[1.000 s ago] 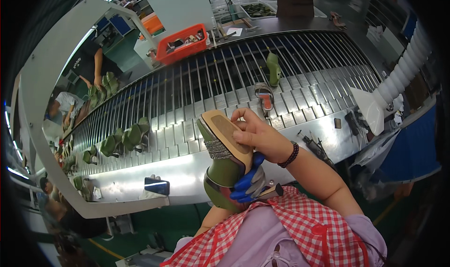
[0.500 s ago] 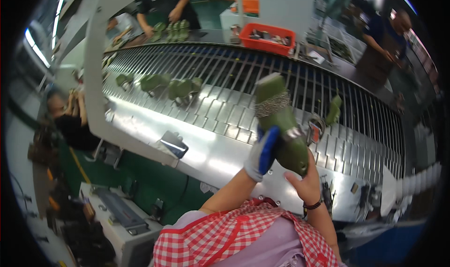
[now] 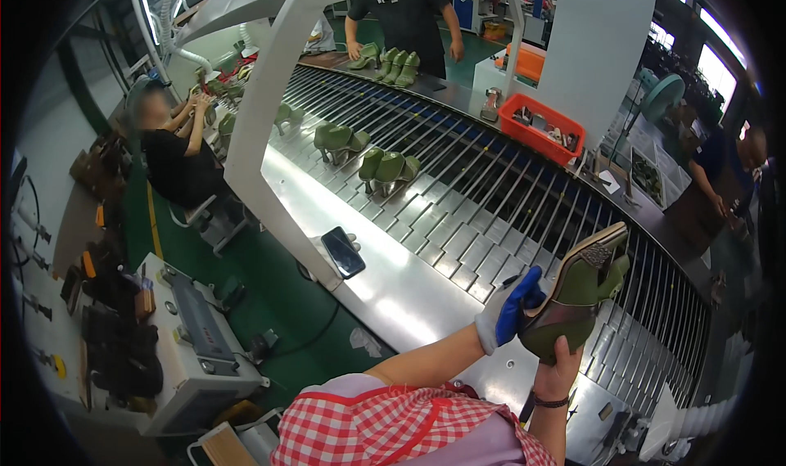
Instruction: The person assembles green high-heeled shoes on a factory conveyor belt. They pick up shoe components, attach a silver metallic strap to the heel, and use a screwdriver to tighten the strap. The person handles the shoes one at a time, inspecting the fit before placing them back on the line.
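A green high-heeled shoe [image 3: 565,319] is held up over the near side of the metal conveyor, its pale sole edge slanting toward the upper right. My left hand [image 3: 512,309], in a blue and grey glove, grips it from the left; some of its fingers are hidden by the shoe. Bare except for a dark bracelet at the wrist, my right hand [image 3: 560,369] clasps the shoe's lower end from below. Just behind it, another green shoe [image 3: 614,276] is partly covered. More green heeled shoes [image 3: 389,168] stand in groups farther left on the slats.
A phone [image 3: 343,252] lies on the near metal ledge beside a white frame post [image 3: 260,139]. Across the conveyor [image 3: 458,237] stands a red bin [image 3: 542,129] of small parts. A co-worker [image 3: 409,32] stands at the far side by several shoes; another person [image 3: 180,143] sits at left.
My view has swung, so the surroundings sit farther left and right than before. The shoe has turned in my hands, from its upright side to a tilt that shows the sole edge.
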Action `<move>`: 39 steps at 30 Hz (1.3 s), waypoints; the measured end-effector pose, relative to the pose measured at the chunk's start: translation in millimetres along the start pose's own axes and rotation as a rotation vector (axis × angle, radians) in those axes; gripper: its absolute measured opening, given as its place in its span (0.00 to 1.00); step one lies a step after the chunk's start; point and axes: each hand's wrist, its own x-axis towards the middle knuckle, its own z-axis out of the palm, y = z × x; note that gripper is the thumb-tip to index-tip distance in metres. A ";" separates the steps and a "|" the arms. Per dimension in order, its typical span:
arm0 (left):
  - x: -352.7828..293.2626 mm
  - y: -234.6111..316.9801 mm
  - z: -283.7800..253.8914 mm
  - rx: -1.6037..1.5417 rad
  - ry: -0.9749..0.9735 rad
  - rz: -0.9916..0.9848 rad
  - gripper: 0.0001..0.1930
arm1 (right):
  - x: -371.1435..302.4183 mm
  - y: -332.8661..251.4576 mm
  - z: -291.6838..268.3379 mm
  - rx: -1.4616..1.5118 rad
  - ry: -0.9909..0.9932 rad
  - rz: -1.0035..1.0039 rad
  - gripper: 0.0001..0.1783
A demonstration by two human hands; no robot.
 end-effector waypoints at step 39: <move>-9.3 11.0 -28.5 0.668 -0.061 0.448 0.10 | -12.4 3.9 0.7 -0.372 -0.319 0.166 0.36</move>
